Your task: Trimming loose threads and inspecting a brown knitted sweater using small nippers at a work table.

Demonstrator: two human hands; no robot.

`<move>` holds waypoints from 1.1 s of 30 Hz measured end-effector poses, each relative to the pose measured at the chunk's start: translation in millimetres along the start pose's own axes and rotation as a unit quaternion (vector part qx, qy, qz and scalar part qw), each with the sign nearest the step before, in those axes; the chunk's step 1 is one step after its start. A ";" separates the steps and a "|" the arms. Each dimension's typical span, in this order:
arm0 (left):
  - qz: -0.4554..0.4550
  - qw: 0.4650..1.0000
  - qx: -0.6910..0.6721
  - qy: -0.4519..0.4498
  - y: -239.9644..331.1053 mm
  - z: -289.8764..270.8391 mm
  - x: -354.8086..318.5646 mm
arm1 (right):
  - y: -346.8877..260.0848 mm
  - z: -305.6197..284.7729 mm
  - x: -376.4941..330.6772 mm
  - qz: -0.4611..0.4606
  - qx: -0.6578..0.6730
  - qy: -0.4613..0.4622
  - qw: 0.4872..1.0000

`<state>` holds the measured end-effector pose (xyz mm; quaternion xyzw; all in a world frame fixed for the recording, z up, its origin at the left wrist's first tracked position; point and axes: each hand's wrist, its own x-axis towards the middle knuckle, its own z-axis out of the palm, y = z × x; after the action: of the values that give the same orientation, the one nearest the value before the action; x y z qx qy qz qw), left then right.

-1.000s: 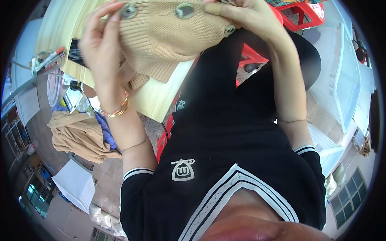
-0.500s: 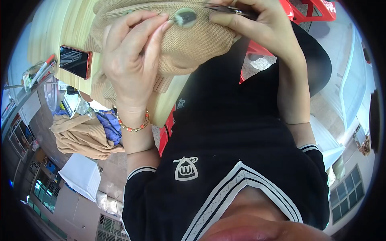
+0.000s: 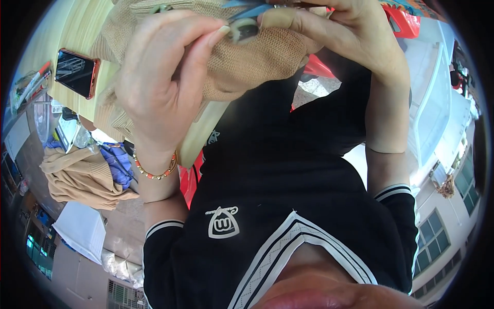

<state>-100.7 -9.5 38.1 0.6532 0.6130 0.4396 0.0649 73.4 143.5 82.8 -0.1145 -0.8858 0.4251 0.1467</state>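
A beige knitted garment (image 3: 247, 67) lies bunched at the top of the view, over the table edge by my lap. My left hand (image 3: 159, 77) pinches with thumb and forefinger at the rim of a round, dark, shiny button (image 3: 245, 30) on it. From the other side my right hand (image 3: 350, 36) grips small thread snips (image 3: 249, 11), partly cut off by the upper edge. Their bluish, blurred blades reach to the top of the button. A thread between them cannot be made out. Another greenish button (image 3: 162, 8) shows behind my left fingers.
A phone (image 3: 77, 73) in a reddish case rests on the pale wooden table (image 3: 77, 28), with pens (image 3: 35, 82) beyond it. Lower left hang more beige knitwear (image 3: 82, 177) and a blue cloth (image 3: 117, 164). A white bin (image 3: 81, 232) stands below; red plastic (image 3: 321, 66) shows past my knees.
My right hand has brought the snips leftward, so the blades now meet the button's top edge. The button is tilted more. My head view has shifted slightly.
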 end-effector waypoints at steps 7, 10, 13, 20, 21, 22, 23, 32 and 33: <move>-0.024 0.998 -0.060 0.019 -2.6 2.1 -4.1 | -13.6 -7.5 4.4 0.008 -0.026 -0.061 0.998; -0.029 0.997 -0.063 0.030 0.5 2.4 -4.7 | -19.4 -8.5 5.7 0.013 -0.053 -0.058 0.997; -0.026 0.997 -0.056 0.039 1.0 2.9 -4.5 | -24.3 -9.5 7.4 0.013 -0.061 -0.067 0.996; -0.048 0.995 -0.080 0.021 -0.5 0.2 -8.0 | -27.4 -8.4 7.1 0.020 -0.060 -0.055 0.996; -0.048 0.995 -0.080 0.021 -0.1 0.7 -8.6 | -29.6 -9.0 7.7 0.016 -0.066 -0.061 0.996; -0.057 0.994 -0.089 0.026 0.6 2.0 -8.6 | -31.0 -9.5 7.9 0.013 -0.073 -0.066 0.995; -0.062 0.992 -0.101 0.030 2.2 4.4 -6.1 | -15.7 -3.7 7.6 0.017 -0.078 -0.062 0.995; -0.054 0.995 -0.070 0.044 1.1 6.2 -6.0 | 19.7 20.5 9.7 -0.318 -0.059 0.128 0.938; -0.051 0.995 -0.071 0.041 0.6 7.7 -5.0 | 16.7 21.0 9.6 -0.311 -0.103 0.131 0.936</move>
<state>-94.6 -10.5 31.3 0.5959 0.6154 0.5044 0.1080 58.3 141.8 58.7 0.0975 -0.8891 0.2464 0.3733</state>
